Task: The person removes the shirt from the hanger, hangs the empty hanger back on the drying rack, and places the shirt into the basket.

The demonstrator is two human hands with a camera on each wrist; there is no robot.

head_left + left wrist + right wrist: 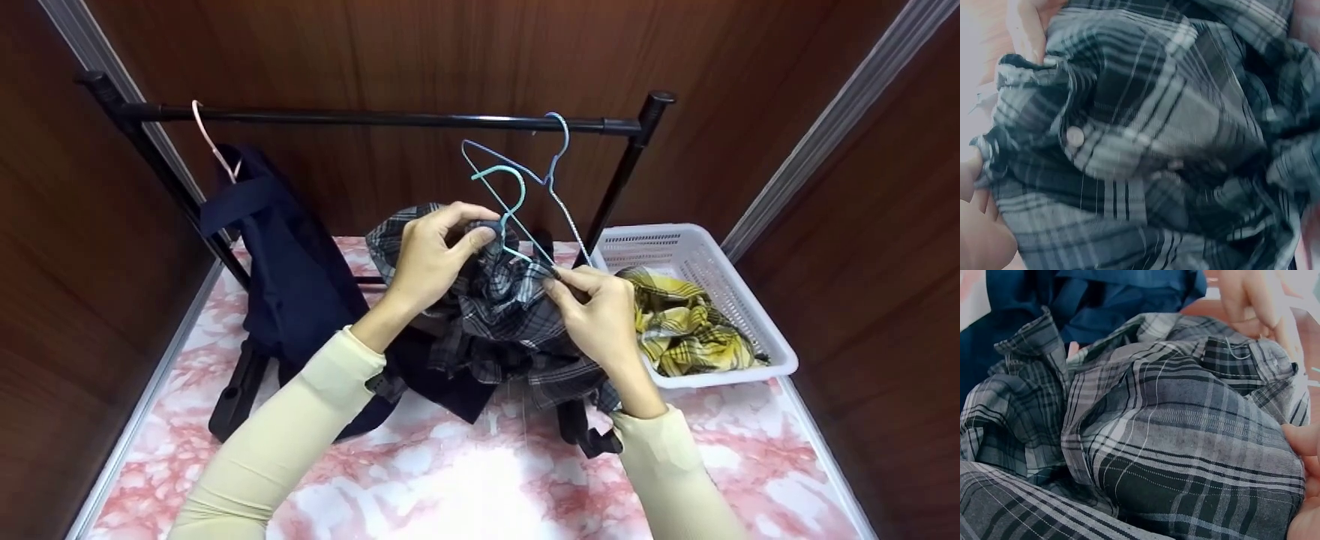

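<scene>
My left hand point(480, 227) grips the bunched collar of a grey plaid shirt point(502, 319) together with the neck of a teal wire hanger point(511, 191). My right hand point(556, 280) pinches the shirt fabric at the hanger's wire, just right of the left hand. The shirt hangs crumpled between both hands above the table. The left wrist view is filled by the shirt point(1145, 146), with a white button point(1075, 136) and fingers point(979, 239) at the edge. The right wrist view shows the shirt point(1174, 439) and fingertips point(1304, 439).
A black rail point(360, 118) spans the back, carrying an empty blue wire hanger point(553, 169) and a pink hanger point(214, 146) with a navy garment point(292, 262). A white basket point(750, 300) at the right holds a yellow plaid cloth point(686, 322). Pink marble tabletop point(465, 480) lies below.
</scene>
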